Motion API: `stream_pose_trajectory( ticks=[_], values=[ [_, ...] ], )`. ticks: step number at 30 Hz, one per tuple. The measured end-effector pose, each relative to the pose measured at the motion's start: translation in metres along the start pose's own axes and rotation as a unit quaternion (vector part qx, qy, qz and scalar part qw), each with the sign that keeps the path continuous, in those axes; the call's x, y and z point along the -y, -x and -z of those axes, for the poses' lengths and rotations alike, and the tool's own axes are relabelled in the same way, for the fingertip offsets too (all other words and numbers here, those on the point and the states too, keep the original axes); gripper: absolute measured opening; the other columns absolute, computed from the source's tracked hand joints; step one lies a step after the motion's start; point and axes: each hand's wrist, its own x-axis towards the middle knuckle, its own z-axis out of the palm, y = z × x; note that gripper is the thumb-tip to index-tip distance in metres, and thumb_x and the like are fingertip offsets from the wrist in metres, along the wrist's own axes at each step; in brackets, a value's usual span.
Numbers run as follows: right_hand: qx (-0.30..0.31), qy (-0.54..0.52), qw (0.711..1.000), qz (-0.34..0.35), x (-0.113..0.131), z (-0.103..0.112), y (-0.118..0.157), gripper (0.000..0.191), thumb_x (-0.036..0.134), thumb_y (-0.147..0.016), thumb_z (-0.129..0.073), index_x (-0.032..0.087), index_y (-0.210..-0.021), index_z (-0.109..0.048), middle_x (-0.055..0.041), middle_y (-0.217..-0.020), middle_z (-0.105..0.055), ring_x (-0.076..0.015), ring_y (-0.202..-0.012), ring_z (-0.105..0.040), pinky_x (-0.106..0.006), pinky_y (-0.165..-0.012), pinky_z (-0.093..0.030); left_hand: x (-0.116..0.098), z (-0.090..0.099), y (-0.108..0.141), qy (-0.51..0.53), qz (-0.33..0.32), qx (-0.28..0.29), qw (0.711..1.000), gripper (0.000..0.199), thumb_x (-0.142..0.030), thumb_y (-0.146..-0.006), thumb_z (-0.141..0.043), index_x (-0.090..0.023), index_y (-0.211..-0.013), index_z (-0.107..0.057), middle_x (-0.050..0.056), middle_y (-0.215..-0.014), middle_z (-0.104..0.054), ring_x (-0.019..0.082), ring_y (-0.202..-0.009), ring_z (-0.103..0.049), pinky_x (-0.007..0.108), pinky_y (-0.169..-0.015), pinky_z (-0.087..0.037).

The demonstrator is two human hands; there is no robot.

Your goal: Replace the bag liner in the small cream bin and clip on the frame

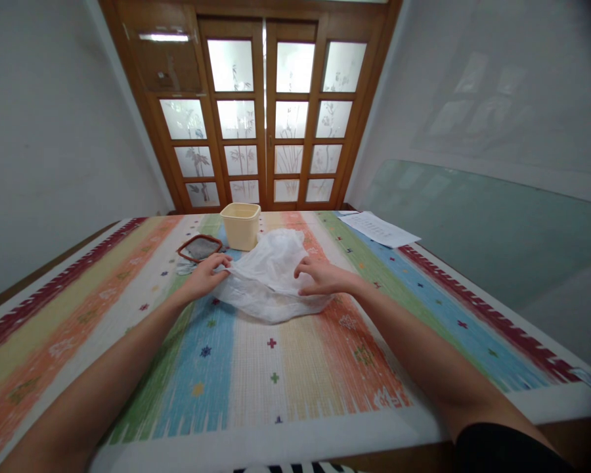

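At the centre of the frame, both bare hands meet a thin white plastic bag [276, 269] lying loosely crumpled on the table. The left hand [208, 274] appears to pinch the bag's left corner between thumb and fingers. The right hand [325, 276] is curled at the bag's right side, thumb and forefinger parted; whether its other fingers grip the film cannot be told. For good handling of such film, a light hold on a single layer at each side, with the edge drawn evenly apart, would probably separate the plies without tearing.

Just behind the bag, slightly left of centre, stands an upright cream tub [241, 226]. Beside the tub, above the left hand, lies a brown-rimmed item [199, 247] with a grey middle, too indistinct to identify. Sheets of paper [379, 228] lie at centre right, well apart from the hands. A striped tablecloth [256, 387] spreads beneath; wooden doors [266, 112] with frosted panes fill the upper middle.

The bag's mouth is hard to trace among its folds, and the tub's floor is hidden. The paper's print is illegible. A black sleeve [502, 450] at lower right and a black-and-white patterned thing [295, 468] at the bottom edge are cut off.
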Motion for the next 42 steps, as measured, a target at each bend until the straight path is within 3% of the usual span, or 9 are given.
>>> stream_pose_trajectory(
  ticks=[5, 8, 13, 18, 24, 27, 31, 36, 42],
  values=[
    [0.028, 0.050, 0.998, 0.011, 0.012, -0.007, -0.001, 0.057, 0.052, -0.082, -0.080, 0.021, -0.129, -0.068, -0.0148, -0.130, -0.062, -0.0332, -0.117, -0.064, -0.040, -0.101, -0.049, 0.004, 0.000, -0.002, 0.054, 0.027, -0.061, 0.996, 0.020, -0.042, -0.086, -0.065, -0.022, -0.086, -0.068, 0.010, -0.119, -0.073, 0.029, -0.116, -0.065, 0.040, -0.103, -0.049],
    [0.038, 0.101, 0.994, -0.007, 0.009, -0.011, -0.002, 0.054, 0.042, -0.080, -0.080, 0.020, -0.128, -0.068, -0.0162, -0.132, -0.062, -0.0327, -0.117, -0.064, -0.037, -0.098, -0.049, 0.006, 0.000, -0.004, 0.086, 0.064, -0.099, 0.989, 0.023, -0.042, -0.084, -0.066, -0.021, -0.091, -0.073, 0.008, -0.106, -0.075, 0.027, -0.103, -0.065, 0.034, -0.090, -0.050],
    [-0.039, 0.149, 0.985, -0.075, -0.005, -0.011, -0.007, 0.030, 0.024, -0.085, -0.068, 0.016, -0.113, -0.069, -0.0185, -0.128, -0.065, -0.0313, -0.113, -0.065, -0.034, -0.087, -0.048, 0.008, 0.004, -0.005, 0.116, 0.093, -0.161, 0.976, 0.023, -0.041, -0.087, -0.062, -0.020, -0.081, -0.070, 0.002, -0.076, -0.065, 0.020, -0.075, -0.056, 0.027, -0.066, -0.043],
    [-0.095, 0.030, 0.992, -0.078, -0.017, -0.001, -0.011, 0.023, 0.022, -0.094, -0.055, 0.018, -0.109, -0.072, -0.0132, -0.117, -0.074, -0.0269, -0.103, -0.068, -0.032, -0.086, -0.048, 0.007, 0.008, -0.006, 0.128, 0.103, -0.204, 0.965, 0.031, -0.040, -0.090, -0.056, -0.020, -0.068, -0.061, 0.001, -0.065, -0.057, 0.018, -0.065, -0.048, 0.028, -0.062, -0.038],
    [-0.145, -0.127, 0.975, -0.110, -0.021, 0.007, -0.011, 0.026, 0.027, -0.096, -0.051, 0.020, -0.100, -0.076, -0.0058, -0.083, -0.076, -0.0269, -0.089, -0.068, -0.033, -0.077, -0.054, 0.015, 0.008, -0.008, 0.142, 0.144, -0.232, 0.951, 0.032, -0.044, -0.089, -0.057, -0.020, -0.068, -0.062, 0.000, -0.062, -0.055, 0.018, -0.061, -0.046, 0.028, -0.059, -0.034],
    [-0.172, -0.187, 0.956, -0.145, -0.025, 0.008, -0.010, 0.025, 0.028, -0.094, -0.051, 0.020, -0.096, -0.075, -0.0062, -0.084, -0.076, -0.0249, -0.083, -0.068, -0.030, -0.070, -0.054, 0.022, 0.007, -0.008, 0.147, 0.148, -0.238, 0.948, 0.032, -0.047, -0.088, -0.059, -0.020, -0.069, -0.062, 0.000, -0.063, -0.055, 0.018, -0.061, -0.046, 0.029, -0.057, -0.033],
    [-0.164, -0.264, 0.936, -0.165, -0.036, 0.010, -0.008, 0.030, 0.024, -0.089, -0.050, 0.021, -0.106, -0.074, -0.0059, -0.093, -0.075, -0.0192, -0.075, -0.066, -0.025, -0.061, -0.051, 0.021, 0.007, -0.008, 0.159, 0.137, -0.248, 0.946, 0.030, -0.047, -0.087, -0.060, -0.021, -0.072, -0.060, -0.001, -0.064, -0.053, 0.017, -0.060, -0.045, 0.028, -0.056, -0.032],
    [-0.166, -0.268, 0.931, -0.185, -0.047, 0.014, -0.006, 0.030, 0.023, -0.083, -0.052, 0.019, -0.103, -0.074, -0.0043, -0.081, -0.069, -0.0159, -0.068, -0.059, -0.022, -0.055, -0.046, 0.015, 0.008, -0.008, 0.171, 0.134, -0.256, 0.942, 0.029, -0.047, -0.088, -0.061, -0.021, -0.074, -0.061, -0.001, -0.065, -0.053, 0.016, -0.059, -0.045, 0.028, -0.055, -0.032],
    [-0.167, -0.200, 0.947, -0.187, -0.049, 0.021, -0.002, 0.024, 0.016, -0.080, -0.053, 0.018, -0.091, -0.075, -0.0024, -0.072, -0.066, -0.0157, -0.065, -0.058, -0.025, -0.057, -0.041, 0.019, 0.011, -0.008, 0.153, 0.122, -0.271, 0.942, 0.027, -0.045, -0.087, -0.058, -0.020, -0.078, -0.065, 0.000, -0.068, -0.057, 0.017, -0.061, -0.045, 0.027, -0.057, -0.032]
  ],
)
